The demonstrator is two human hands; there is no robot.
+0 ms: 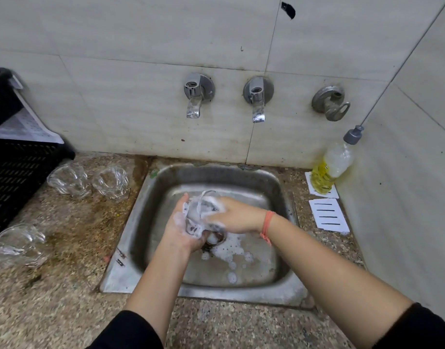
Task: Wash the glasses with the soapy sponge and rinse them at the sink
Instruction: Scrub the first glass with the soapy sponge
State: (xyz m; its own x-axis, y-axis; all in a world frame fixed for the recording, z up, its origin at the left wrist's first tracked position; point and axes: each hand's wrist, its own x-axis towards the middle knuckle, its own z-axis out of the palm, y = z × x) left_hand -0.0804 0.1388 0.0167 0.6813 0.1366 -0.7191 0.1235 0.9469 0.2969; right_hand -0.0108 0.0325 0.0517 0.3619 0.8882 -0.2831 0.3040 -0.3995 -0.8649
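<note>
The glass (198, 212), coated in foam, is above the sink (130, 273), cupped in my left hand (183, 230) with fingers curled round it from below. My right hand (237, 219) lies against its side, fingers lost in suds; I cannot tell whether they grip anything. Three other glasses (67, 181) sit on the bench (65, 311) to the left.

This looks like a kitchen wash-up spot. A metal sink (115, 278) sits in a speckled stone counter (65, 311) in the middle of the frame. Above it, two shiny taps (195, 96) stick out of a pale tiled wall (128, 91). A bottle of yellow soap (332, 167) stands at the right. Clear glasses (67, 181) wait on the counter at the left, beside a black plastic crate (17, 172).
</note>
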